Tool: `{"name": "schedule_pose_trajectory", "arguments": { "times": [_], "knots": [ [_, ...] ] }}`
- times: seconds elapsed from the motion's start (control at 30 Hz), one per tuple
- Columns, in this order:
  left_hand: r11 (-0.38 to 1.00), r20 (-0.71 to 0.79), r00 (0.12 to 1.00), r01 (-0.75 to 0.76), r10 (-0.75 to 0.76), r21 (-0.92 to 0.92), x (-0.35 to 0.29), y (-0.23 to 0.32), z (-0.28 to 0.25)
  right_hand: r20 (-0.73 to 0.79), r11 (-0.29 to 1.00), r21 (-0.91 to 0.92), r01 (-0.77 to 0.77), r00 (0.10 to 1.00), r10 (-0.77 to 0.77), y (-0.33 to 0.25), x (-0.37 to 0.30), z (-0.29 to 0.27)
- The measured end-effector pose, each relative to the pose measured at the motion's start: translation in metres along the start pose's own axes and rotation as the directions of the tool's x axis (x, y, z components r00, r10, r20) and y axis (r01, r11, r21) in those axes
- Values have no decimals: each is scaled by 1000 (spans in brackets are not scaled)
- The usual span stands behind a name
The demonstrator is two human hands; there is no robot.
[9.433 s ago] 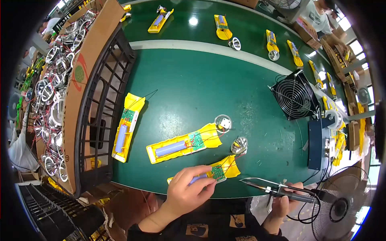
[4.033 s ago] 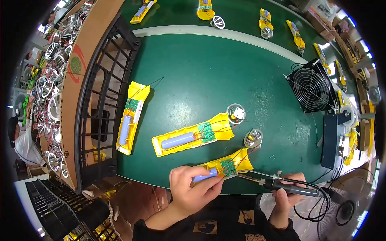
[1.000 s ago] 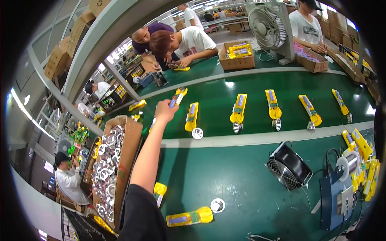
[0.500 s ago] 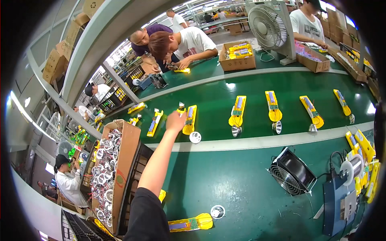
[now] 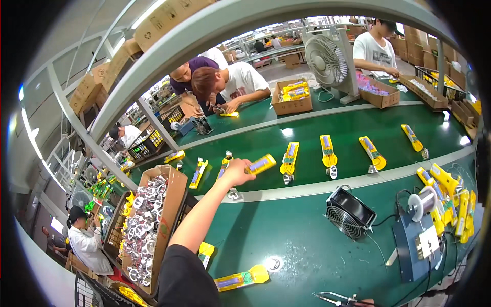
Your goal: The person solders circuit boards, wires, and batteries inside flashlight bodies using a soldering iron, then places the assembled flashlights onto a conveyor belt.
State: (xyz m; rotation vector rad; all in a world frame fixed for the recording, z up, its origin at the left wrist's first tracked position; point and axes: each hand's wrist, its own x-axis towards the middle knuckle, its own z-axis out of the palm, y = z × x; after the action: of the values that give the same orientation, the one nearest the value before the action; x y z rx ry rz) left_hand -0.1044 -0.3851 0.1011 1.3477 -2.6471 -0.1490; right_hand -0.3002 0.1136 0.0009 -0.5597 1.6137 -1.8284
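Since half a second ago, in the head view, the left hand has moved right above the green belt, its fingers closed on one end of a yellow casing with a violet battery. Only a sliver of the right hand shows by the soldering iron; how closed it is, I cannot tell. On the desk, another casing lies near a silver reflector.

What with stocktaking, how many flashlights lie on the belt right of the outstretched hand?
4, beyond the held flashlight: first nearest it, second, third rightward, fourth farthest right; none looks hidden.
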Motion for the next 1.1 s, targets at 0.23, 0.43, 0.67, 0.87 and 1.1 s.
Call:
{"name": "schedule_pose_trajectory", "arguments": {
  "times": [0.23,0.43,0.67,0.87,1.1],
  "knots": [
    [724,202,737,-674,645,150,-93,97,-17,-355,954,-48,297,887,-294,-6,-26,-3],
    [293,328,257,-954,909,-67,-171,160,5,-471,747,393,536,815,-336,-30,-47,-28],
    [248,409,195,-966,892,-80,-254,175,11,-501,800,421,428,845,-188,-38,-57,-27],
    [952,46,998,-33,50,-303,-326,206,10,-342,797,465,387,908,-242,-31,-57,-23],
    [927,63,977,213,-203,-309,-355,211,33,-193,911,340,235,965,-177,-13,-52,-20]
  ]
}}
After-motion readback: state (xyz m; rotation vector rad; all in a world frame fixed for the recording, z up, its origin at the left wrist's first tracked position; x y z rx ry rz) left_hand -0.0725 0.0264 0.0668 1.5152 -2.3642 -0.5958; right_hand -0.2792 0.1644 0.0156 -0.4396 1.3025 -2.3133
